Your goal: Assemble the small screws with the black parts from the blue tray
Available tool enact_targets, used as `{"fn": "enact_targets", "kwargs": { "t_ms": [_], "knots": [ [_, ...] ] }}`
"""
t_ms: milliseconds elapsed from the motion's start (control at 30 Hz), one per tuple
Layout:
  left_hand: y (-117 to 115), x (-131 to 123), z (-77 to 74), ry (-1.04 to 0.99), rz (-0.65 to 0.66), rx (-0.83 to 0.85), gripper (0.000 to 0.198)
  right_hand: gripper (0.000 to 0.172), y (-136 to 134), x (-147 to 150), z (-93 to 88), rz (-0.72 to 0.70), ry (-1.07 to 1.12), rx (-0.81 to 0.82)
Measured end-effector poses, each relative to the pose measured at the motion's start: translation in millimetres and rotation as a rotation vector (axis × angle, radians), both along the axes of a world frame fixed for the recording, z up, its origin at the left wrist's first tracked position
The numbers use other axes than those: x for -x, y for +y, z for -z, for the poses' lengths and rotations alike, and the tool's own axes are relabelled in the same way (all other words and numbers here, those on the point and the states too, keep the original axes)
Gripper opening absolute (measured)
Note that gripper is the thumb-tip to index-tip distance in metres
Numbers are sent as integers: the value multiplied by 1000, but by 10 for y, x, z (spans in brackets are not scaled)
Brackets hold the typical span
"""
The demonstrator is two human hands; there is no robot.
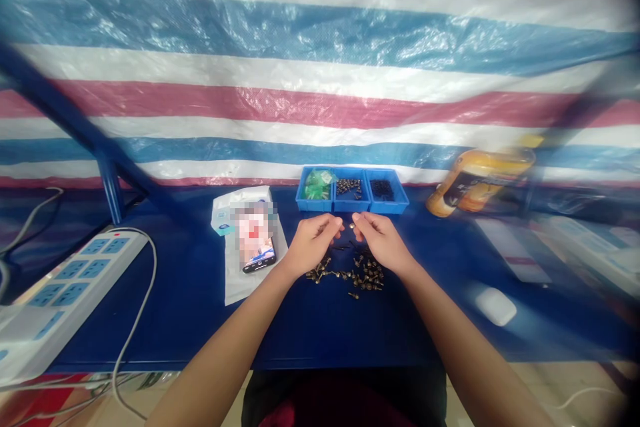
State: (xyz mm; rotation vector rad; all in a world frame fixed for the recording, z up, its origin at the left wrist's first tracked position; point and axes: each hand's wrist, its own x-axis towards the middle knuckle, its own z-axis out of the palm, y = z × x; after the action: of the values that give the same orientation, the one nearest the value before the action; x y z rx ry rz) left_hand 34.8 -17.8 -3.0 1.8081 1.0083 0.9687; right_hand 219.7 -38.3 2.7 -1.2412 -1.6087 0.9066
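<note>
The person's right hand (376, 240) pinches a small brass-coloured piece (352, 226) at its fingertips. The left hand (319, 237) curls its fingers just left of it; whether they grip anything cannot be told. Loose screws (369, 277) lie nearer, blue bins (351, 209) farther.

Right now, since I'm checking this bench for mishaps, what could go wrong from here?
The small brassy piece at the fingertips of the right hand could drop among the loose metal pieces. Knocking the open blue bins just beyond might mix their contents. The white cable hanging over the table edge could snag.
</note>
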Motion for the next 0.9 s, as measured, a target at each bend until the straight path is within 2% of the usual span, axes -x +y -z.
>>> {"fn": "enact_targets", "kwargs": {
  "t_ms": [200, 333, 433, 500, 567, 667, 800, 900],
  "knots": [
    [46, 12, 34, 33, -98, -16, 34, 53, 124, -63, 163, 113, 105, 111],
    [54, 21, 39, 33, -124, -29, 33, 37, 136, -42, 172, 163, 308, 118],
    [60, 31, 38, 28, -133, -34, 32, 57, 140, -24, 179, 170, 351, 157],
    [66, 39, 37, 22, -144, -34, 31, 53, 137, -29, 183, 156, 242, 156],
    [75, 47, 38, 22, -157, -34, 31, 36, 118, -47, 173, 103, 62, 100],
    [87, 54, 45, 22, -166, -43, 31, 17, 57, -72, 118, -86, -265, -37],
    [93, 57, 58, 9, -164, -45, 31, 14, -54, -54, 21, -311, -559, -98],
    [89, 55, 58, 16, -173, -45, 31, 23, -114, -8, -9, -390, -642, -94]
  ]
}}
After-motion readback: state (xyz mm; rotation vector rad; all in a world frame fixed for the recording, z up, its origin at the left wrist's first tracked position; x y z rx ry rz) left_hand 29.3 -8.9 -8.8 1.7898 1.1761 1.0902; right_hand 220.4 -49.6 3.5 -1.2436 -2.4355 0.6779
